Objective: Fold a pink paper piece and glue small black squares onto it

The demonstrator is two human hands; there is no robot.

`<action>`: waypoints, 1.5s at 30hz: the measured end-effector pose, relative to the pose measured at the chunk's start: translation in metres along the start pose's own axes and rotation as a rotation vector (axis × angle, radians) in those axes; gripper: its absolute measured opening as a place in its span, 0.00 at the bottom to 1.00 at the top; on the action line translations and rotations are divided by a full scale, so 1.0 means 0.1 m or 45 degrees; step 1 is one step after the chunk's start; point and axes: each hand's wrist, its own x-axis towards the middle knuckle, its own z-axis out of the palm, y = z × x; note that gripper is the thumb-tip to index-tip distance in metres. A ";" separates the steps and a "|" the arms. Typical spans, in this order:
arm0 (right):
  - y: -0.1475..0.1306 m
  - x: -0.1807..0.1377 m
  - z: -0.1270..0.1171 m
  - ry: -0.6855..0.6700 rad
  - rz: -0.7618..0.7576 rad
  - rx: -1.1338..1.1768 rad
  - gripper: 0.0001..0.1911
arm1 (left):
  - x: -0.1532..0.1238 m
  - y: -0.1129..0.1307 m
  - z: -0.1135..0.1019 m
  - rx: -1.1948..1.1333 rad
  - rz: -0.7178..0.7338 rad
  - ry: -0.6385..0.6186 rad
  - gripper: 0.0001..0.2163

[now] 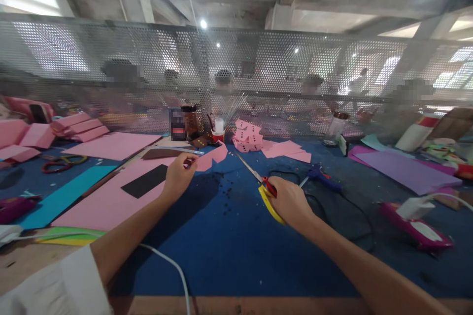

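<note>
My left hand pinches a small pink paper piece with a notched edge, held above the blue table mat. To the right, my right hand is closed round the red and yellow handles of scissors. Their blades point up and left, near the paper but apart from it. Small dark dots lie scattered on the mat between my hands. Behind the paper stands a pile of folded pink pieces with black dots. A black paper rectangle rests on a pink sheet beside my left forearm.
A blue glue gun with a dark cord lies right of my hand. Further right are a magenta power strip and purple sheets. A white cable crosses the near mat. A perforated metal screen stands behind, with people beyond.
</note>
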 end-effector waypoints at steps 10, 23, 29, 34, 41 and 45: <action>0.10 0.08 -0.06 -0.014 0.107 -0.125 0.13 | 0.00 0.11 -0.04 -0.187 -0.053 0.046 0.12; 0.22 0.19 -0.07 -0.133 0.149 -0.221 0.23 | -0.04 0.23 -0.14 -0.454 -0.086 0.042 0.13; 0.20 0.23 -0.04 -0.135 0.144 -0.259 0.22 | -0.05 0.24 -0.17 -0.597 -0.102 0.013 0.13; 0.24 0.20 -0.07 -0.096 0.159 -0.297 0.21 | -0.05 0.16 -0.12 -0.413 -0.050 -0.047 0.15; 0.31 0.20 -0.09 -0.075 0.217 -0.309 0.20 | 0.13 0.09 0.13 -0.214 0.020 -0.179 0.14; 0.30 0.19 -0.08 -0.050 0.211 -0.307 0.19 | 0.27 0.07 0.23 -0.018 0.082 -0.279 0.19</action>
